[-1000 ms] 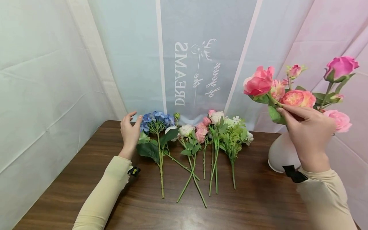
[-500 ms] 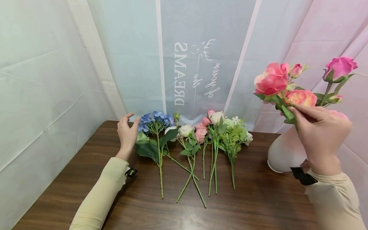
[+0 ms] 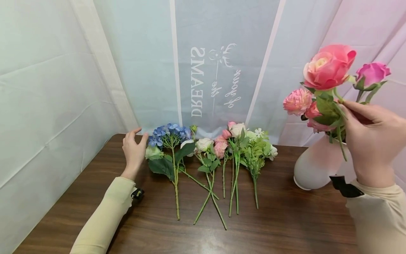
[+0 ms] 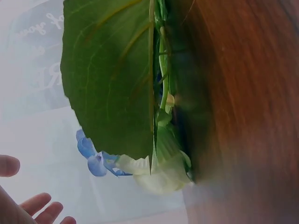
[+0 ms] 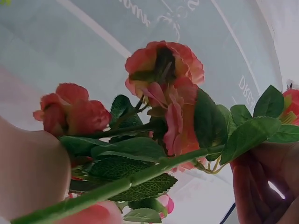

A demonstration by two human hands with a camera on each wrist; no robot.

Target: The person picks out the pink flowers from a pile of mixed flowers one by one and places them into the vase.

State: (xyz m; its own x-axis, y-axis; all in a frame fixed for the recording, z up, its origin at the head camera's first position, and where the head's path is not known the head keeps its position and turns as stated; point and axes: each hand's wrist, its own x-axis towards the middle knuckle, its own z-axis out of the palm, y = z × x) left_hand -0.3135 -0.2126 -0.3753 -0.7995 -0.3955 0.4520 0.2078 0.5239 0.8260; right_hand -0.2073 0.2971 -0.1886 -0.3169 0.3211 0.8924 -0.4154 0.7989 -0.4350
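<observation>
My right hand [image 3: 374, 141] pinches the stem of a large coral-pink rose [image 3: 330, 67] between thumb and fingers, above the white vase [image 3: 314, 169]. In the right wrist view the rose's green stem [image 5: 131, 182] slants across in front of the vase; its lower end reaches past the vase's edge. Pink and magenta flowers [image 3: 297, 101] stand in the vase, partly hidden by the held rose and my hand. My left hand [image 3: 134, 150], fingers parted and holding nothing, is beside a blue hydrangea [image 3: 171, 133] and a pale green-white flower [image 3: 153, 152].
Across the brown wooden table [image 3: 133, 225] lie white roses [image 3: 204, 144], pink flowers [image 3: 221, 146] and a green leafy sprig [image 3: 255, 155], stems toward me. A printed curtain [image 3: 152, 63] hangs behind the table.
My right hand has moved right with the rose, whose head has risen and turned more upright over the vase. My left hand has drifted slightly left. The flowers on the table stay put.
</observation>
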